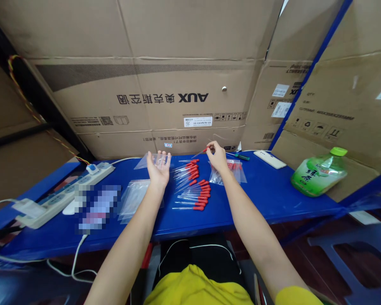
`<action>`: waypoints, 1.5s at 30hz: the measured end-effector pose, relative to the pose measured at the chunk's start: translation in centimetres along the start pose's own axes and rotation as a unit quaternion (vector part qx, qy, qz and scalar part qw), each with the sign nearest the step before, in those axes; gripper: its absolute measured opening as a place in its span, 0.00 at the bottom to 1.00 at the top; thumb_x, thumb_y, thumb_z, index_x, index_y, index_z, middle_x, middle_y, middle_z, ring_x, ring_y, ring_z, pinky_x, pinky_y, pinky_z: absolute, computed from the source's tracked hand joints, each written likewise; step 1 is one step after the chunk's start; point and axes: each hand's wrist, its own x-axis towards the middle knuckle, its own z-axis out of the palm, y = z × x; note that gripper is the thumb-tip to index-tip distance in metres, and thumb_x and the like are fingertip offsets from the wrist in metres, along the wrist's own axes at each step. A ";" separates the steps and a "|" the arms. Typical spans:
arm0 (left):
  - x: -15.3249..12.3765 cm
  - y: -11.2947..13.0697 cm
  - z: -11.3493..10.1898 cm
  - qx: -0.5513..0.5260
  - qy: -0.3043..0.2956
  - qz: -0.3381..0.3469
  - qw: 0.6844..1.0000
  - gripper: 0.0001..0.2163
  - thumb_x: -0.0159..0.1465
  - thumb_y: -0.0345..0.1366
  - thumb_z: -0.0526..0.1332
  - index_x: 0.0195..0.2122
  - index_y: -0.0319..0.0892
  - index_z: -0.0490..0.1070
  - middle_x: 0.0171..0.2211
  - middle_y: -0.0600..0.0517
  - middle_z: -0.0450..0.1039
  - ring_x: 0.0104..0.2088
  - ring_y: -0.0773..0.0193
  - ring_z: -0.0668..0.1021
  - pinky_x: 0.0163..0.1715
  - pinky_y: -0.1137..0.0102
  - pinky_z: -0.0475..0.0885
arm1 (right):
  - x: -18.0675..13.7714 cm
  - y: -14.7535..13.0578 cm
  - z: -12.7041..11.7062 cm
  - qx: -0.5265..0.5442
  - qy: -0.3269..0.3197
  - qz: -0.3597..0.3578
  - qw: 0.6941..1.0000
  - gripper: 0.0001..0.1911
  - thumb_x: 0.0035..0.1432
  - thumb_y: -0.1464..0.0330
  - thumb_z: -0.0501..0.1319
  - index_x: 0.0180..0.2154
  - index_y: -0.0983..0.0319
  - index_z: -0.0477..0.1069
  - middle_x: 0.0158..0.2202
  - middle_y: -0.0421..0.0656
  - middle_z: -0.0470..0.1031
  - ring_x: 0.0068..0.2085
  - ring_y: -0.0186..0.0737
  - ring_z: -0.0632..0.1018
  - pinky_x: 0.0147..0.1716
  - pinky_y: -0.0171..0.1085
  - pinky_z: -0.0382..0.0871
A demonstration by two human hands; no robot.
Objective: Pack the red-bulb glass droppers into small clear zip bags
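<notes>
My left hand [159, 168] is turned palm up with a clear plastic bag [142, 162] held between its thumb and fingers. Pinched in my right hand [216, 155] is a glass dropper [205, 150] with a red rubber bulb, its thin tube pointing left. Between my arms, many similar red-bulbed droppers [199, 199] lie in a loose fan, bulbs to the right. Beneath my right wrist are bags filled with droppers [238, 171]. A stack of flat clear bags [133, 198] rests beside my left forearm, which partly covers it.
On the blue table [190, 224], a power strip [66, 192] with plugs and a blurred phone [100, 207] with cable lie left. A screwdriver [241, 156], a white flat object [269, 159] and a green tea bottle [319, 173] are right. Cardboard walls [165, 76] stand behind.
</notes>
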 end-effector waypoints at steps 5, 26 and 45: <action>0.1 0.3 0.0 -0.030 0.005 0.003 1.000 0.11 0.70 0.44 0.64 0.42 0.45 0.64 0.39 0.53 0.75 0.40 0.65 0.82 0.51 0.59 0.82 | -0.6 -3.6 0.3 0.143 0.095 -0.044 0.984 0.12 0.67 0.63 0.58 0.45 0.60 0.76 0.40 0.45 0.82 0.38 0.41 0.80 0.42 0.39 0.74; -2.4 -2.5 0.6 0.053 -0.138 -0.090 0.985 0.06 0.69 0.35 0.61 0.39 0.41 0.76 0.36 0.49 0.80 0.35 0.64 0.83 0.46 0.68 0.79 | -6.3 -9.9 6.0 0.033 -0.095 -0.064 0.993 0.08 0.69 0.64 0.61 0.41 0.55 0.80 0.41 0.41 0.80 0.46 0.44 0.80 0.51 0.39 0.72; -0.7 -1.1 0.1 0.014 -0.022 -0.008 1.000 0.03 0.67 0.31 0.61 0.35 0.43 0.69 0.34 0.53 0.78 0.37 0.66 0.82 0.55 0.58 0.78 | -2.1 -4.9 1.2 -0.146 -0.321 -0.061 0.934 0.13 0.63 0.70 0.62 0.46 0.53 0.82 0.43 0.40 0.83 0.45 0.42 0.81 0.46 0.36 0.70</action>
